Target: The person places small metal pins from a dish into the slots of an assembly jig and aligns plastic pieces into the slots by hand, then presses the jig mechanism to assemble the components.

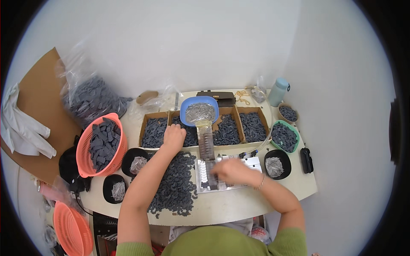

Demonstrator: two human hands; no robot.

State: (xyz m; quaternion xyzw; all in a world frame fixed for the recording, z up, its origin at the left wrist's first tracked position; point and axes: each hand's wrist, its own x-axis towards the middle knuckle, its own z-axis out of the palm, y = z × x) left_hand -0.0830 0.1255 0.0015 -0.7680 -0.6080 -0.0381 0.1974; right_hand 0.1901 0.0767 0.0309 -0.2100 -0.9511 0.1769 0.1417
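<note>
My left hand [174, 135] is at the near edge of a cardboard box [147, 115] with several compartments of small dark grey pieces. Its fingers are curled together, and anything in them is hidden. Over a metal fixture [252, 163] with white blocks is my right hand [234, 171], its fingertips smeared by motion beside the fixture's left-hand row of slots. A clear slotted chute [206, 143] rises from there toward a blue bowl [184, 112] of thin silvery pins. Left of the fixture, loose dark grey pieces [173, 185] lie spread on the table.
Black bowls [108, 196] with pins or clear pieces stand on both sides. A coral basket [82, 153] and a plastic bag [92, 96] hold grey pieces at the left. At the right are a green bowl [294, 147], a bottle [279, 91] and an air hose [270, 123].
</note>
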